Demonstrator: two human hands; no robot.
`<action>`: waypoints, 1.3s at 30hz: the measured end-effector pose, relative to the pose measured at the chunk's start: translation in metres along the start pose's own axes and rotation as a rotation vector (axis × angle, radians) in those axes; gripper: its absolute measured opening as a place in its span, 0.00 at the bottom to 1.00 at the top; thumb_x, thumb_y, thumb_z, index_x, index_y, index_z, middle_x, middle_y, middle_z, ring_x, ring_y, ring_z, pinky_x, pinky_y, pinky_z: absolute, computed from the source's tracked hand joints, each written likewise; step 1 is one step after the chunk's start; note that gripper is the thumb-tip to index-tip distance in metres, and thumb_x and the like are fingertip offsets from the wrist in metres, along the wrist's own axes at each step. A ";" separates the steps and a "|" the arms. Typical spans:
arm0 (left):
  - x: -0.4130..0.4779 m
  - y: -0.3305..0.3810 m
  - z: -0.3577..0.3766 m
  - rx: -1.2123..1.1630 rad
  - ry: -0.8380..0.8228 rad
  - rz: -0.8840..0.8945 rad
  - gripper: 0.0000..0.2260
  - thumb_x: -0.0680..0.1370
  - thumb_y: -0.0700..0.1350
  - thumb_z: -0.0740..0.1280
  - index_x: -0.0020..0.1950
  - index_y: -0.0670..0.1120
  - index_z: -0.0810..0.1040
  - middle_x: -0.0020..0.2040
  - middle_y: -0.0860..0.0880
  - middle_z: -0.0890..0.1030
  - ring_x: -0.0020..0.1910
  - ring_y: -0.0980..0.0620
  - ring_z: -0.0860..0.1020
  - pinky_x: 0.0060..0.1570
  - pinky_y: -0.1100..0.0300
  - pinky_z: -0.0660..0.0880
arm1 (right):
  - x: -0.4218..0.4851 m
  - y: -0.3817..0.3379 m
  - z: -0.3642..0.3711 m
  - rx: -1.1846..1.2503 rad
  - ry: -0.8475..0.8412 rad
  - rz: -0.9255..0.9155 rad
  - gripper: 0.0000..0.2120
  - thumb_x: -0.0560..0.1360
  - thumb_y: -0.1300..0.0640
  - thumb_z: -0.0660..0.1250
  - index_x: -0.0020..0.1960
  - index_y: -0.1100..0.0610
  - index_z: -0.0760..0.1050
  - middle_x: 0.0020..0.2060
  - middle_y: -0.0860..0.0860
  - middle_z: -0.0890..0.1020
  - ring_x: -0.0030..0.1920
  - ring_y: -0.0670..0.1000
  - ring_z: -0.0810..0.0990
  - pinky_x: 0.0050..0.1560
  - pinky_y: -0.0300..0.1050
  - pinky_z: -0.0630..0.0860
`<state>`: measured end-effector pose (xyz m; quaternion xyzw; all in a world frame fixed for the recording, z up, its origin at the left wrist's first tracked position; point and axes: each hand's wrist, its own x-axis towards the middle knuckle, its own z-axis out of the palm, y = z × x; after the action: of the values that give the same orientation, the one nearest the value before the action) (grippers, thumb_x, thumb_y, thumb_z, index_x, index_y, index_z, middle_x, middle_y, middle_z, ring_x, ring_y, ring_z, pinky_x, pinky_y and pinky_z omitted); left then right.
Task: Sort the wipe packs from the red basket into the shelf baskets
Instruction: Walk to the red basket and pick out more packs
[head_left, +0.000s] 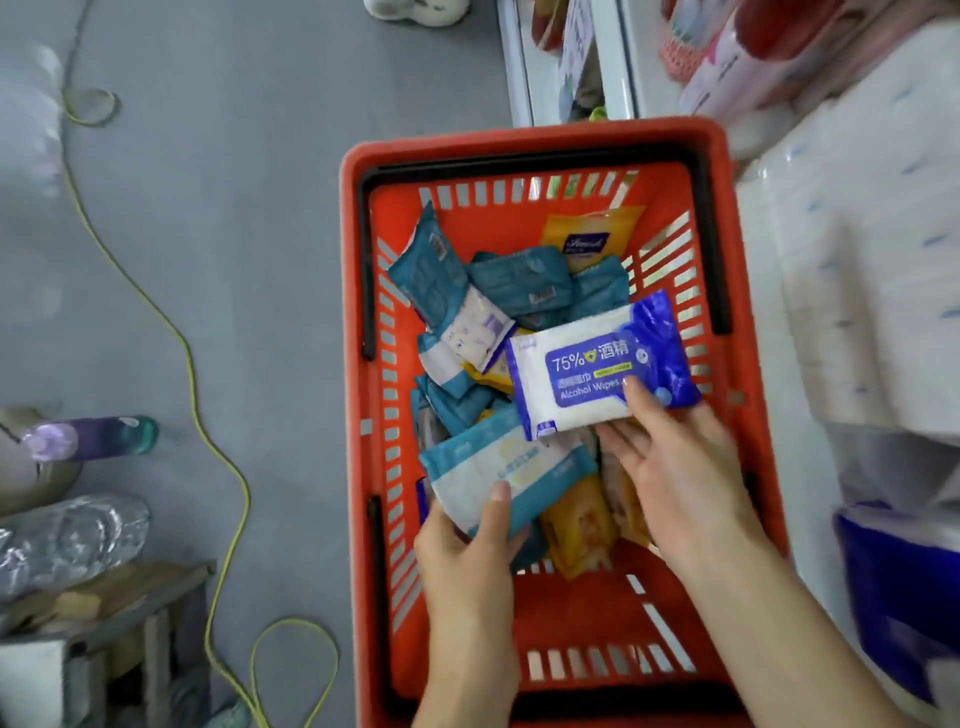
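**Floor, left of the basket.** A thin yellow-green cable (192, 364) runs in loops over the grey floor. At the left edge lie 1 purple-tinted bottle (88, 439) with a teal end and 1 crinkled clear plastic bottle (67, 540).

**Container.** 1 red rectangular plastic basket (530, 140) with slotted walls; its black handles (530, 167) are folded down along the rim.

**Contents.** A loose heap of soft film wipe packs.
- Teal packs (519, 286) are piled from the far left corner toward the middle, some on edge, some flat.
- 1 yellow pack (587, 234) leans on the far wall.
- Orange-yellow packs (582, 525) lie under the hands.
- Bare red bottom shows along the near wall.

**Left hand** (467, 561). It grips a teal-and-white pack (498, 467), thumb on its top face and fingers curled beneath, over the basket's left half. Whether this pack touches the heap cannot be told.

**Right hand** (675, 467). It pinches a blue-and-white pack (597, 369) printed "75%" and "Alcohol Wipes", thumb on the printed face and fingers underneath. The pack is tilted, above the heap in the basket's right half.

**Right of the basket.** White film-wrapped paper goods (857, 260) are stacked just beside the right rim, with 1 dark blue glossy pack (893, 597) nearer the viewer.
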<state>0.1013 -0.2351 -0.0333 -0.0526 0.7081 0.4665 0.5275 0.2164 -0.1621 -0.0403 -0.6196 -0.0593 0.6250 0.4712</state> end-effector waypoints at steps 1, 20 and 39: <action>-0.011 0.010 -0.002 -0.046 -0.041 0.040 0.09 0.77 0.38 0.65 0.55 0.47 0.79 0.45 0.51 0.86 0.44 0.54 0.84 0.36 0.63 0.80 | -0.016 -0.010 -0.001 0.004 -0.008 -0.061 0.16 0.73 0.61 0.67 0.60 0.55 0.76 0.51 0.52 0.85 0.48 0.50 0.84 0.40 0.41 0.80; -0.276 0.115 -0.131 0.263 -0.860 0.431 0.14 0.68 0.41 0.73 0.53 0.48 0.80 0.45 0.50 0.86 0.37 0.51 0.85 0.31 0.58 0.81 | -0.424 -0.018 -0.059 0.131 0.193 -0.567 0.24 0.54 0.56 0.77 0.48 0.60 0.79 0.44 0.56 0.86 0.39 0.50 0.84 0.34 0.36 0.78; -0.718 -0.116 -0.277 0.560 -1.790 0.399 0.07 0.69 0.47 0.72 0.45 0.50 0.80 0.40 0.49 0.86 0.36 0.51 0.84 0.29 0.61 0.78 | -0.859 0.065 -0.362 0.557 0.964 -1.061 0.15 0.60 0.48 0.74 0.41 0.57 0.81 0.41 0.56 0.86 0.39 0.51 0.85 0.31 0.41 0.80</action>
<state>0.2882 -0.7986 0.4703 0.5728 0.1241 0.2287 0.7773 0.3017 -0.9512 0.4526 -0.5706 0.0229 -0.0318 0.8203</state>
